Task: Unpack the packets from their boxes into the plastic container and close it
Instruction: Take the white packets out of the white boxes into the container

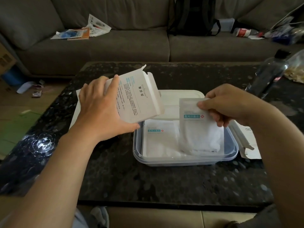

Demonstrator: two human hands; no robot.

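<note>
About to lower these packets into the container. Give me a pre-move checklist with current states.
1. Grip: the right hand pinches the held packets at their top: ok.
2. Position: held packets hang over the open container: ok.
3. Space: room to the right of the packets lying inside: ok.
4. The box in the left hand emptied: cannot tell.
5. The lid off, lying behind the container: ok.

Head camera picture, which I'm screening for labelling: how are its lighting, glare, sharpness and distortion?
Head view: dim, corners darkened; a glare patch on the glossy table at left; wide-lens stretching toward the frame edges; print on the box looks fairly sharp, the bottle at right blurred.
</note>
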